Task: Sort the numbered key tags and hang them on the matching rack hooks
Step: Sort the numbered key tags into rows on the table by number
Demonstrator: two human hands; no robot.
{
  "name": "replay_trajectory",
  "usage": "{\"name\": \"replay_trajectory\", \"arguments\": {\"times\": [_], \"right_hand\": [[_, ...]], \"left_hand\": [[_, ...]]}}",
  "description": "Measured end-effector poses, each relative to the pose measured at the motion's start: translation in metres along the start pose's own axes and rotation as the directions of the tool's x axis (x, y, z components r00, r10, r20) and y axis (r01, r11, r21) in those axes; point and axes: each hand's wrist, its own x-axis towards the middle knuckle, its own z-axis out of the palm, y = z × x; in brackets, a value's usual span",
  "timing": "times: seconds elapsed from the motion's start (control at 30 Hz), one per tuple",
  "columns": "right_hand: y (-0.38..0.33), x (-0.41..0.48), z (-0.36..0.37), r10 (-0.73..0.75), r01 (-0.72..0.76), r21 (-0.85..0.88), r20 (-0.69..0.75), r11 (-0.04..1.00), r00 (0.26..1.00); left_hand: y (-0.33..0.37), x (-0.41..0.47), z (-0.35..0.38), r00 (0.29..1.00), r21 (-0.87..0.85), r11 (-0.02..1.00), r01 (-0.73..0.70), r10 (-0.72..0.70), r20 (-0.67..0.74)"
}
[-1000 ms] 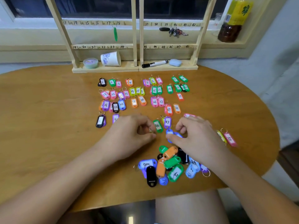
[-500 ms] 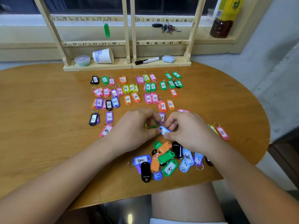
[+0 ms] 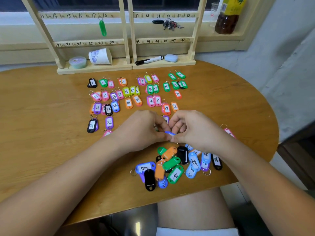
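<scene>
**Head view, looking down on an oval wooden counter [image 3: 42, 125].** The left hand [image 3: 143, 132] and right hand [image 3: 192, 132] meet near its middle with fingers curled. Both grips are narrow, thumb and fingertips closed on one blue tag [image 3: 169, 133]. It is held edge-on between the hands, so its number cannot be read.

Just nearer the person lies the pile [image 3: 175, 166] of unsorted tags, overlapping, in blue, green, orange, black and purple. The right wrist passes over its right part. Beyond the hands the sorted tags [image 3: 133, 92] lie flat in rows, numbers up, from 1 at far left to 38 close to the hands. A pink tag [image 3: 228, 132] lies apart, just right of the right hand.

At the far edge stands the rack [image 3: 127, 40], two wooden frames side by side with numbered rails. A green tag [image 3: 102, 28] hangs under 18. A bunch of keys [image 3: 170, 24] shows below 39 to 41; whether it hangs or lies on the sill behind cannot be told.

On the rack's base are a tub [image 3: 77, 61], a cup [image 3: 100, 56] on its side, a marker [image 3: 150, 60] and a blue lump [image 3: 171, 57]. A bottle [image 3: 226, 16] stands on the sill.
</scene>
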Motion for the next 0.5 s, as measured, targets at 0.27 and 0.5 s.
{"name": "replay_trajectory", "arguments": {"times": [0.27, 0.5], "right_hand": [[-0.015, 0.024, -0.017, -0.058, 0.115, 0.604, -0.113, 0.789, 0.992], [-0.041, 0.055, -0.010, -0.122, 0.143, 0.769, -0.085, 0.623, 0.989]], "left_hand": [[-0.001, -0.005, -0.025, 0.985, -0.699, 0.714, 0.029, -0.140, -0.102], [-0.021, -0.005, -0.046, 0.946, -0.769, 0.636, -0.060, -0.210, -0.247]]}}
